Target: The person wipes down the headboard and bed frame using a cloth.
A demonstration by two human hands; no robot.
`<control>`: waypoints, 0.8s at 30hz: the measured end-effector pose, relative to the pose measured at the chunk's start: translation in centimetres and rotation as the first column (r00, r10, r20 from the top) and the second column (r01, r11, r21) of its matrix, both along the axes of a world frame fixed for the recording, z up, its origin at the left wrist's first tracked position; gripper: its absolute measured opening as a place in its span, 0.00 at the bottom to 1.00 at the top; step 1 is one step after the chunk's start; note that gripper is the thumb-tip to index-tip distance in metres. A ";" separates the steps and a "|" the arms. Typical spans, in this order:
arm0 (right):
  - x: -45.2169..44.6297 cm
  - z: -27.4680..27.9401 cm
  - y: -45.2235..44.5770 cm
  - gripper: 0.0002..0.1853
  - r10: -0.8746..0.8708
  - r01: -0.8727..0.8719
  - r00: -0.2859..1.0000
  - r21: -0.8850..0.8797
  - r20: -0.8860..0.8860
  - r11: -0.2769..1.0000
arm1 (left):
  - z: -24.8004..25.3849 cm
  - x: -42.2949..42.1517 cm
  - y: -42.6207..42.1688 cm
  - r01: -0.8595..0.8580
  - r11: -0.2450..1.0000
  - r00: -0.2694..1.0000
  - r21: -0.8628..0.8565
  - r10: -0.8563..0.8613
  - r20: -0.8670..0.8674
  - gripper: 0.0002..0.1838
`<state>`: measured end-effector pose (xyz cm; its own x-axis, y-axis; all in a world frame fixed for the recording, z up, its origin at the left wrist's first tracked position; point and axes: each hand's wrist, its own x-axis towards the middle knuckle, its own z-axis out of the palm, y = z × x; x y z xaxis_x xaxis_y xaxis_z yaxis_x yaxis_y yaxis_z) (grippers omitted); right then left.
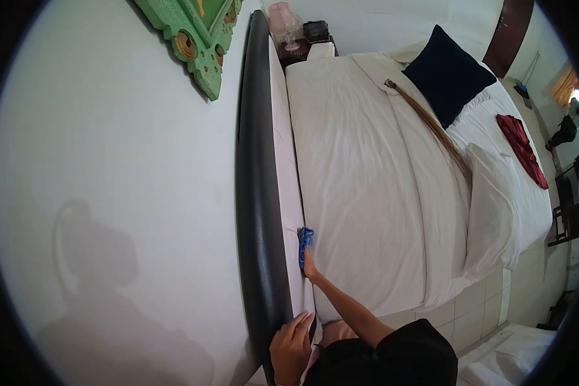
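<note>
A blue patterned cloth (303, 248) is in my right hand (309, 264), its fingers closed around it. The hand presses the cloth along the gap between the pale pink inner face of the headboard (288, 170) and the mattress side. My left hand (291, 347) rests on the near end of the black padded headboard top (256, 186), its fingers stretched forward and holding nothing. To the right spreads the bed's cream sheet (360, 167), lightly wrinkled.
On the bed lie a bundled stick broom (431, 122), a dark blue pillow (449, 76), a white pillow (493, 212) and a dark red cloth (522, 149). A lamp (284, 24) stands on the bedside table beyond. A green carved frame (196, 45) hangs on the wall.
</note>
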<state>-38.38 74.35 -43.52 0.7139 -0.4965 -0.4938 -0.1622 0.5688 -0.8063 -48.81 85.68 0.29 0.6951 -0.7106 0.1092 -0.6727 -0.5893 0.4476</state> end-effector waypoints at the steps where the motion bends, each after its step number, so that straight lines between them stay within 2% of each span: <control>1: -0.9 -3.2 0.8 0.39 0.009 -0.010 1.000 -0.019 -0.016 1.000 | -0.1 0.0 0.1 -0.001 1.000 1.000 0.000 0.001 -0.006 0.12; 2: -2.1 -5.3 1.5 0.39 0.010 -0.011 1.000 -0.020 -0.020 1.000 | -0.2 0.1 0.1 -0.002 1.000 1.000 -0.022 0.002 -0.013 0.12; 5: -3.4 -6.0 2.3 0.40 0.064 -0.067 0.997 -0.102 -0.034 0.993 | -0.2 0.4 0.1 -0.008 0.999 0.999 -0.042 0.006 -0.044 0.12; 7: -3.9 2.5 1.7 0.41 0.097 -0.070 0.981 0.158 -0.168 0.985 | 0.1 0.5 0.0 -0.009 0.999 0.998 -0.038 0.007 -0.061 0.12; 8: -3.9 7.5 0.5 0.42 0.091 -0.057 0.991 0.305 -0.100 0.951 | 0.3 0.5 0.0 0.006 1.000 0.999 -0.011 -0.007 -0.042 0.12; 12: -1.1 9.9 -0.8 0.42 0.028 -0.008 0.998 0.295 -0.062 0.956 | -0.2 0.4 -0.1 0.026 1.000 1.000 -0.015 -0.026 0.010 0.11; 14: 1.7 9.4 -2.1 0.42 -0.027 0.039 0.986 -0.068 0.164 0.997 | 0.0 0.4 -0.3 0.031 0.999 0.998 0.023 -0.032 0.045 0.10; 15: 3.1 10.0 -3.0 0.42 -0.032 0.044 0.984 -0.065 0.173 0.997 | 0.3 0.4 -0.5 0.036 0.999 0.998 0.025 -0.037 0.054 0.10; 17: 6.1 11.8 -5.9 0.42 -0.041 0.095 0.962 -0.187 0.269 0.978 | 0.7 0.5 -1.0 0.044 0.992 0.997 0.122 -0.050 0.049 0.10; 18: 7.6 12.1 -7.2 0.42 -0.046 0.102 0.959 -0.188 0.279 0.977 | -0.4 0.6 -0.3 0.076 0.985 0.996 0.155 -0.083 0.043 0.11; 21: 12.2 11.4 -11.0 0.41 -0.035 0.129 0.937 -0.251 0.348 0.959 | -1.3 0.7 0.1 0.108 0.981 0.992 0.162 -0.116 0.043 0.13; 22: 13.6 10.8 -12.4 0.41 -0.031 0.131 0.937 -0.270 0.347 0.954 | -2.0 1.1 0.6 0.168 0.930 0.981 0.328 -0.124 -0.150 0.16; 24: 15.7 9.7 -14.3 0.42 -0.035 0.109 0.955 -0.240 0.293 0.965 | -2.5 1.0 1.3 0.173 0.942 0.976 0.287 -0.126 -0.178 0.18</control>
<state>-22.68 60.09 -33.87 0.7634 -0.6330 -0.1287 0.1284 0.3439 -0.9302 -47.82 86.98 -2.18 0.5696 -0.7906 -0.2247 -0.6998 -0.6098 0.3720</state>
